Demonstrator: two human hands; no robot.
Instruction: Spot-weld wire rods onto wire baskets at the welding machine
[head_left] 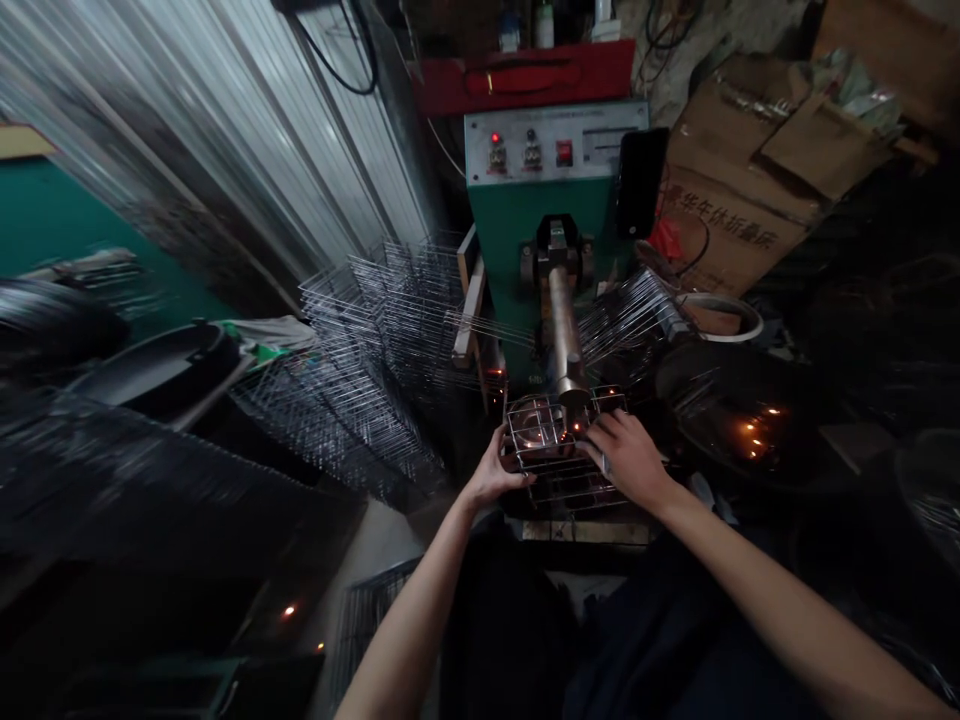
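As sparks [576, 427] glow, a shiny wire basket [555, 450] sits beneath the round copper-toned welding electrode [565, 325].
My left hand [495, 472] curls over its rim; my right hand [628, 458] presses down, fingers [604, 438] spread across thin rods.

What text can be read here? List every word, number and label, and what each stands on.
"豪华牛仔折叠床": black print on the cardboard box; the first character is partly unclear.
Labels on the control panel of the green machine: too small and blurred to read.

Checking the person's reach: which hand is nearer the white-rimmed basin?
Right hand: on the wire rack, down and left of the white-rimmed basin in view. The left hand is farther, on the rack's opposite side.
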